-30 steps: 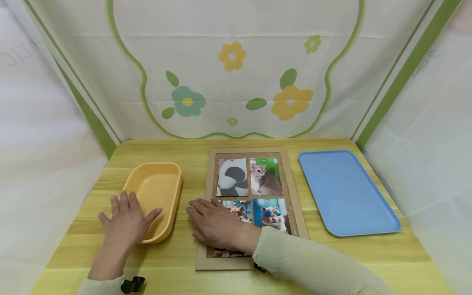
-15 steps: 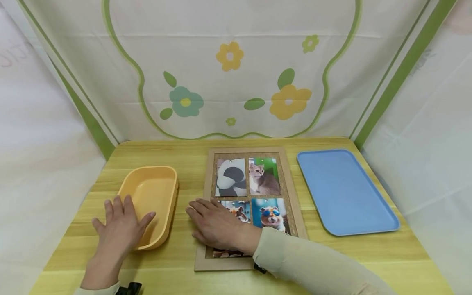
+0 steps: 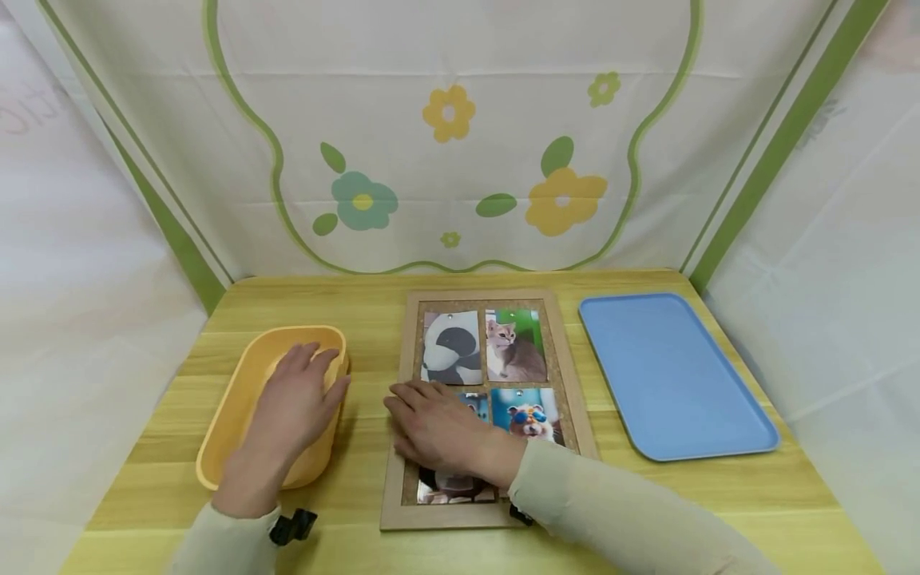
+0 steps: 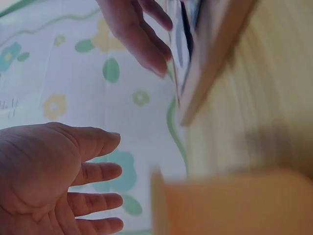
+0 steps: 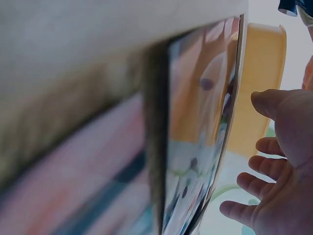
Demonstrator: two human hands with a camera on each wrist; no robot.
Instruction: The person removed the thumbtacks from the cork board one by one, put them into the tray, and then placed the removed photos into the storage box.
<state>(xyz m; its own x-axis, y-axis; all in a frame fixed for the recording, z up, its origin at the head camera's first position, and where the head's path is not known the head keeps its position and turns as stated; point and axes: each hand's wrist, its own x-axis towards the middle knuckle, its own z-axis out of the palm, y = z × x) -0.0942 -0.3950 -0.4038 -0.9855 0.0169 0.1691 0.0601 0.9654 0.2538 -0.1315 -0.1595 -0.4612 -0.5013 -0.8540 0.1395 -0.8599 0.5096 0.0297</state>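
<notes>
"Why is that brown-framed rectangular cork board (image 3: 438, 517) set mid-way along the yellow wood-grain worktop (image 3: 388, 555)?"

"Within reach of both hands, I'd guess. The person's right hand (image 3: 438, 427) is over its left side, fingers relaxed, gripping nothing; whether it touches, I can't tell."

"And the left hand (image 3: 295, 411)?"

"Above the deep orange-yellow plastic bin (image 3: 228, 415), near the worktop's left edge. Fingers loose and apart, grasping nothing I can see."

"What keeps the photos in place?"

"Small silvery pins at their top edges, it seems — there's one (image 3: 520, 393) on the glossy photo of a hamster in sunglasses (image 3: 532, 417). The panda photo (image 3: 453, 355) and cat photo (image 3: 517, 351) lie toward the far edge."

"Anything in the way?"

"The right hand and its pale sleeve (image 3: 611, 487) cover some lower photos, and the left hides much of the bin's inside. The flat blue rounded tray (image 3: 676, 371) lies well apart — by the worktop's right edge."
</notes>
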